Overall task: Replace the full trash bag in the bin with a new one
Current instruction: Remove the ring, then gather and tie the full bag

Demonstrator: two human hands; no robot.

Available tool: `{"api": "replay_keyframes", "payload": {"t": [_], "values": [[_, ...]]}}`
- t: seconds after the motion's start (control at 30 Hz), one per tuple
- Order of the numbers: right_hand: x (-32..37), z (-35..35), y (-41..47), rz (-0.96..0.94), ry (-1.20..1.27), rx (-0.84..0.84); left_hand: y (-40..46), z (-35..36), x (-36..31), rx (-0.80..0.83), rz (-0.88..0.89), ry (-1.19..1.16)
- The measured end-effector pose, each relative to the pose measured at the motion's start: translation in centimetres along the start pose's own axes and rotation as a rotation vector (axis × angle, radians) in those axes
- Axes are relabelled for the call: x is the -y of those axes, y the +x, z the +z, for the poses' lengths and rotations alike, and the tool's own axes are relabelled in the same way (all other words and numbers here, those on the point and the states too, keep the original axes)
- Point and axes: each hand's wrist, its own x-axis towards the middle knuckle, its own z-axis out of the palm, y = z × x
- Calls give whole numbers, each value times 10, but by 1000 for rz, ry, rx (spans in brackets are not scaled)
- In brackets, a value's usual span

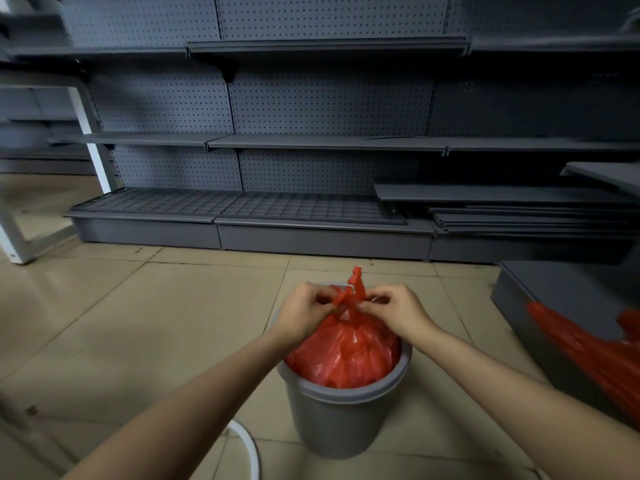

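A grey round bin (341, 420) stands on the tiled floor in front of me, low in the middle of the head view. A full red trash bag (346, 355) bulges out of its top. Both bag handles are drawn up above the bin. My left hand (304, 311) pinches one red handle strip, and my right hand (394, 311) pinches the other just beside it, the strips crossing between my fingers. Another red plastic bag (588, 355) lies flat on a grey shelf panel at the right.
Empty grey pegboard shelving (322, 143) lines the wall behind the bin. Loose grey shelf panels (526, 216) are stacked at the right. A white metal frame (93, 150) stands at the left. A white curved rim (251, 448) shows near my left forearm.
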Motion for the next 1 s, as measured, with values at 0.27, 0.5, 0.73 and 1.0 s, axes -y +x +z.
{"api": "replay_keyframes", "payload": {"t": [0.27, 0.5, 0.73, 1.0], "values": [[12, 0, 11, 92, 184, -120, 9, 6, -8, 37, -63, -13], [21, -4, 7, -10, 290, -13, 12, 5, -4, -7, -53, 70], [8, -9, -1, -27, 43, 225, 9, -6, -5, -64, -115, -59], [22, 1, 4, -169, -14, -9, -1, -10, -7, 26, 9, -165]]}}
